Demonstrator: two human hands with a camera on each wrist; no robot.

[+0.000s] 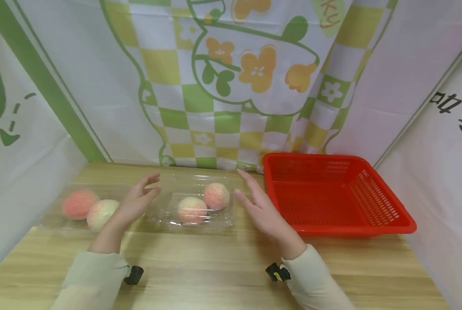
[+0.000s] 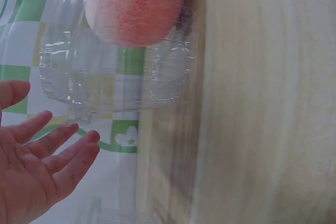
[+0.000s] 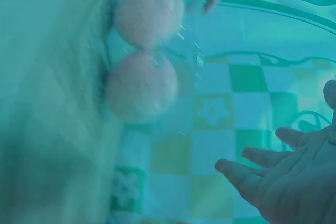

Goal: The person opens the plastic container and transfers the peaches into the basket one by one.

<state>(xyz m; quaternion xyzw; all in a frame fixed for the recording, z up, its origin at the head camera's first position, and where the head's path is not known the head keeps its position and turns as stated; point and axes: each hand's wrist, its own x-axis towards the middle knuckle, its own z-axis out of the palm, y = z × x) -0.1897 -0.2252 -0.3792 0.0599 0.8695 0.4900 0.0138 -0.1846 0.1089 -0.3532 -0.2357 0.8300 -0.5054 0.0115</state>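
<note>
A clear plastic box [image 1: 173, 224] in the middle of the table holds two round, pink-and-cream peaches, one peach [image 1: 192, 210] nearer the front and another peach [image 1: 216, 196] behind it to the right. My left hand [image 1: 136, 200] hovers at the box's left side, fingers spread and loosely bent, with nothing in them. On the opposite side, my right hand [image 1: 260, 209] is held up with fingers extended and its palm toward the box. In the left wrist view, the fingertips are close to the box's end wall [image 2: 121, 85]. Both peaches appear blurred in the right wrist view.
At the left, partly behind my left forearm, a second clear box [image 1: 47, 217] contains a pink peach [image 1: 80, 204] and a paler peach [image 1: 102, 214]. A red plastic basket [image 1: 389, 230] stands to the right. Behind the wooden table [image 1: 200, 271] hangs a patterned curtain [image 1: 223, 107].
</note>
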